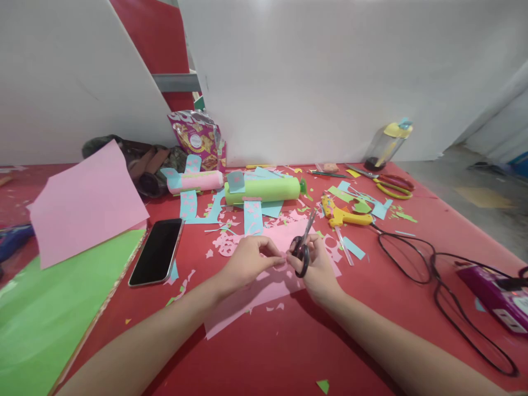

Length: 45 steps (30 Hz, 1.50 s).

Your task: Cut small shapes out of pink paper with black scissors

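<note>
Near the middle of the table, my left hand pinches a small piece of pink paper between thumb and fingertips; the piece is mostly hidden. Small scissors with black handles sit in my right hand, blades pointing up and away. My right fingertips almost meet the left ones at the pink piece. Below both hands lies a pink sheet, with cut pink scraps beyond it. Farther back rest a green paper-covered tube and a smaller pink one, both with blue paper fins.
A phone lies left, beside green sheets and a pink sheet. To the right are a yellow glue gun, its black cable, a purple power strip, larger scissors and a bottle.
</note>
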Each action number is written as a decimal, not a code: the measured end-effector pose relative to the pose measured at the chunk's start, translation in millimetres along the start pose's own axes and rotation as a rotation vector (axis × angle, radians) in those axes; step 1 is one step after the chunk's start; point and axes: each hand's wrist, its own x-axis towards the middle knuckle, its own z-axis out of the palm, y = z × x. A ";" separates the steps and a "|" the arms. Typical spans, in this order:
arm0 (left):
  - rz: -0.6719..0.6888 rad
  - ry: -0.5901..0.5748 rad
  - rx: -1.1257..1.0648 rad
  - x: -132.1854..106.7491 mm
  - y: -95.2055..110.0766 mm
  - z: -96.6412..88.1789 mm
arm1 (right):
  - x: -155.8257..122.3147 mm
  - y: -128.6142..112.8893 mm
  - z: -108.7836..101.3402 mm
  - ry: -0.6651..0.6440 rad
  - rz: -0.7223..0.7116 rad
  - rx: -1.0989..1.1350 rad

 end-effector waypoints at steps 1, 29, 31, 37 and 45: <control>0.001 0.009 -0.012 0.1 -0.6 0.5 | 0.1 -0.2 0.0 -0.002 0.000 0.003; -0.100 -0.073 -0.184 -0.4 2.9 -8.2 | -0.7 -0.1 -2.3 -0.054 -0.058 -0.035; -0.086 -0.117 -0.157 -0.5 0.6 -7.8 | -0.9 1.0 -2.0 -0.064 -0.070 -0.031; -0.080 -0.120 -0.146 0.1 -1.7 -3.0 | -0.7 0.8 -1.5 -0.068 -0.065 -0.016; -0.092 -0.091 -0.171 -3.0 3.5 -0.6 | -2.3 -1.4 -1.0 -0.061 -0.044 -0.002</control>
